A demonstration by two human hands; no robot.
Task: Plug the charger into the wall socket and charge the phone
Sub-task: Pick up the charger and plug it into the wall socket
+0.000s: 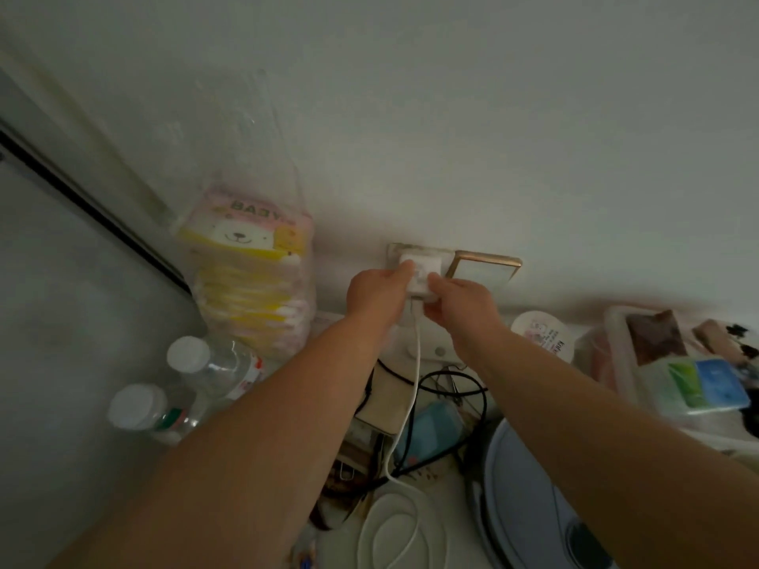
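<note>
Your left hand [376,291] and right hand [462,303] both pinch the small white square charger [418,277] against the white wall socket [400,250]; its white cable [415,363] hangs between your wrists.

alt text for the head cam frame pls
Both hands, left hand and right hand, hold a white charger against a wall socket. Its white cable hangs to a cluttered surface with water bottles and a tissue pack.

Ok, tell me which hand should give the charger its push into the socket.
Probably the left hand: its fingers wrap the charger at the wall socket. The right hand pinches only its lower corner by the cable.
</note>
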